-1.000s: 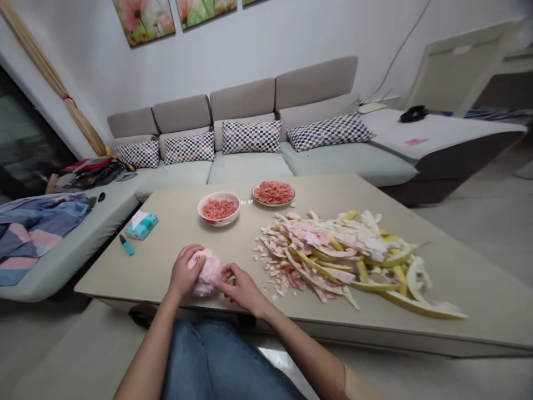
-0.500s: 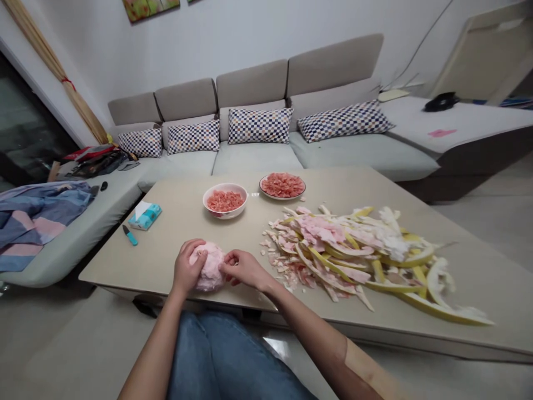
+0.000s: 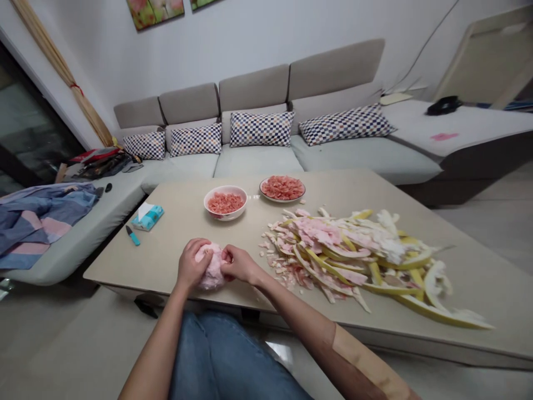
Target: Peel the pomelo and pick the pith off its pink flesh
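Note:
A peeled pink pomelo [image 3: 213, 270] rests at the table's near edge, its surface covered in pale pith. My left hand [image 3: 193, 263] wraps round its left side, thumb on top. Against its right side, my right hand [image 3: 238, 263] pinches at the pith with fingers pressed together; what lies between the fingertips is too small to make out. Beyond stand a white bowl [image 3: 225, 215] and a dark-rimmed plate [image 3: 282, 199], both filled with pink pomelo flesh. To the right spreads a heap of yellow-and-white pomelo peel [image 3: 333, 255] with pink membrane scraps.
A turquoise tissue pack [image 3: 149, 219] and a turquoise-handled knife [image 3: 134, 236] lie on the table's left part. Crumbs of pith are scattered beside the peel heap. A sofa [image 3: 258, 160] with checked cushions stands behind the table [image 3: 183, 191]. Clothes [image 3: 45, 214] lie at left.
The view has tilted up slightly. My right hand has shifted a little at the pomelo's right side, while my left hand keeps its hold.

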